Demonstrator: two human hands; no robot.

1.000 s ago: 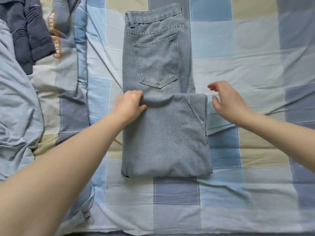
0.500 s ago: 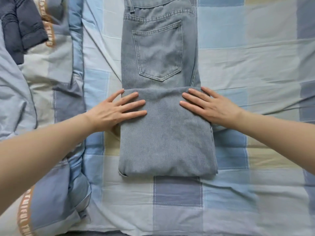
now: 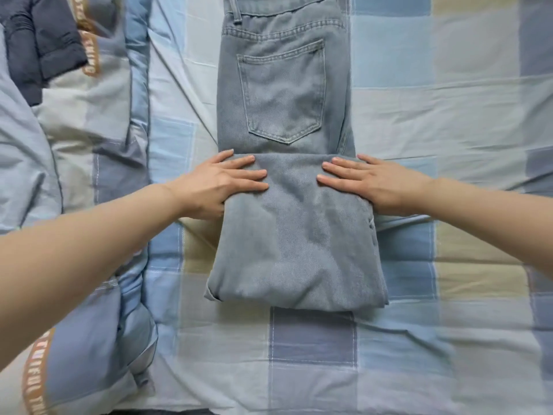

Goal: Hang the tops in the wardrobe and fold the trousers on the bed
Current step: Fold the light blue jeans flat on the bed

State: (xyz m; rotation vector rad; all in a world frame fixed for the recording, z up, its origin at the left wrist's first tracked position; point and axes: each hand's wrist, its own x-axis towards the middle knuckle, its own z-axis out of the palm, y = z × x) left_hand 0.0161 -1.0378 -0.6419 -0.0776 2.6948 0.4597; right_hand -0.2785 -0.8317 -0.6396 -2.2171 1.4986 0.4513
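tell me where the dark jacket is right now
In the head view, the dark jacket lies at the top left corner on the quilt, left of the jeans.

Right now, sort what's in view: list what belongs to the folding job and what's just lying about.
Belongs to the job:
- jeans, part folded on the bed sheet
- left hand, flat on the fold
- right hand, flat on the fold
- dark top, far left, perhaps one to hang

Lying about:
- quilt, bunched along the left side
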